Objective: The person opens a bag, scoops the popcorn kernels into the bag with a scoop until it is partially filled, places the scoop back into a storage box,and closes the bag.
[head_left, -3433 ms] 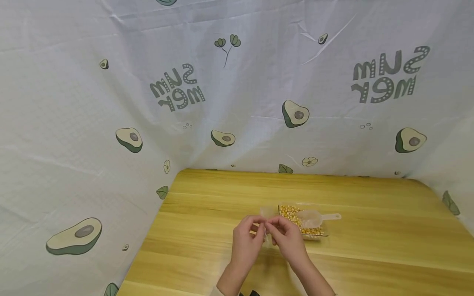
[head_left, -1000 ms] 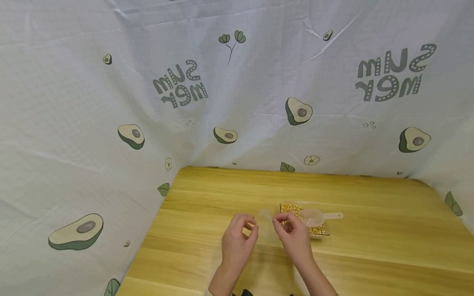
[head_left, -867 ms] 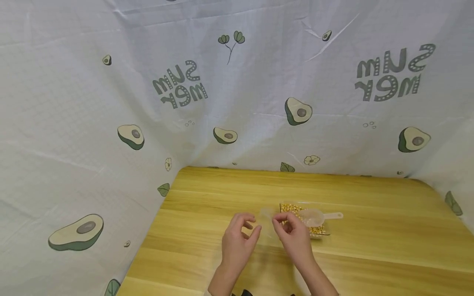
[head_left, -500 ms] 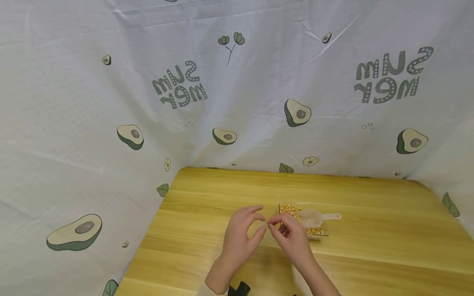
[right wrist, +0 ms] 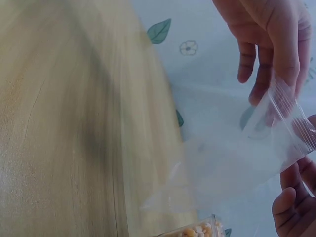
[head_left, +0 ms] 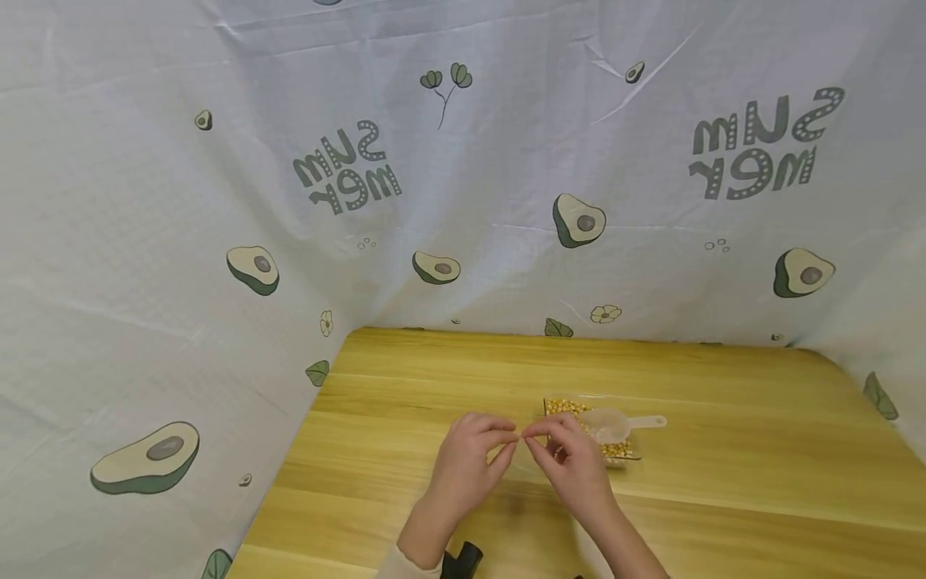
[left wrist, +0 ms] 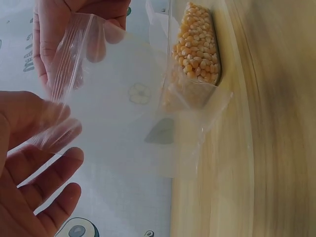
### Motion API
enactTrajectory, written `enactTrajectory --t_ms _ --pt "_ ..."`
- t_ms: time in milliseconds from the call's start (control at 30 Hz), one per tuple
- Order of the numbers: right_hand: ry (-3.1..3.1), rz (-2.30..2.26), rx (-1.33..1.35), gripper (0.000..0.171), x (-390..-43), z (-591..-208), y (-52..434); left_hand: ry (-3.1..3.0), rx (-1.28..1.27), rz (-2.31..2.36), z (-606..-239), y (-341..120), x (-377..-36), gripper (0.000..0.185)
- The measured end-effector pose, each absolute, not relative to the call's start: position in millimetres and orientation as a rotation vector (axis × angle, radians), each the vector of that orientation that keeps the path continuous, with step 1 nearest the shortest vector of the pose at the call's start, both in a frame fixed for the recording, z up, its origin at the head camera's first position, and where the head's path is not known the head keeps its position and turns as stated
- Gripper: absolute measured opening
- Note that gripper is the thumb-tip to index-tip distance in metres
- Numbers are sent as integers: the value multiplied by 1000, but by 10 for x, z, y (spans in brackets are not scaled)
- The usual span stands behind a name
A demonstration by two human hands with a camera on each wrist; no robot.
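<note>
A clear zip-lock bag (left wrist: 123, 108) hangs between my hands above the table, its ridged top edge toward the fingers; in the head view it hardly shows. My left hand (head_left: 466, 462) pinches one side of that top edge between thumb and forefinger, the other fingers spread loosely in the left wrist view. At the opposite side, my right hand (head_left: 571, 458) pinches the edge with its fingertips, partly hidden behind the plastic. The bag looks flat, with nothing seen inside. Beyond the right hand sits a clear box (head_left: 618, 461) of corn kernels (left wrist: 195, 49), a translucent scoop (head_left: 608, 425) lying on the corn.
The wood-grain table (head_left: 405, 402) is bordered by a white curtain (head_left: 499, 161) printed with avocados, behind and at both sides. A black object (head_left: 463, 559) shows beside the left wrist at the lower edge.
My left hand, earlier apart from the bag with its fingers parted, has moved right and now pinches the bag's edge. The right hand stays on the bag. Box and scoop have not moved.
</note>
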State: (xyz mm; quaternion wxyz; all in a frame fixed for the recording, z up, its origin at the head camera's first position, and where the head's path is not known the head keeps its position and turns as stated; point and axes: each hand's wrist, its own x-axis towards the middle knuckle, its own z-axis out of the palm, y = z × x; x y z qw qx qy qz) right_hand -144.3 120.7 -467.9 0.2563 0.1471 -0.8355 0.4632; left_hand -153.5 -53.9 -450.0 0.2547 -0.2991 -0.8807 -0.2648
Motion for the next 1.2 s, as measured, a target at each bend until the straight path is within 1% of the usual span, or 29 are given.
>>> enactTrajectory --t_ms 200,467,667,933,1033,1200 --pt "-2192 1151 429 31 -1432 -4676 1209 -2427 -784 -762 -4513 -530 -1518 18" --pt "-2172 1031 481 31 -1384 -4657 1202 -2497 -649 -841 -4483 -526 -1485 20" --pt "-2233 912 408 25 -1364 -4651 1149 -2486 -621 -870 -4464 -505 -1465 19" --pt "-2276 1013 247 12 -1382 -4677 1117 -2499 -600 -939 -4503 -447 -1449 16" --pt "-2260 1026 216 13 -1393 -4688 1126 -2505 -578 -953 -4513 -432 -1441 15" --pt "-2254 1034 221 21 -1395 -4685 1131 -2499 -551 -976 -4521 -430 -1439 16"
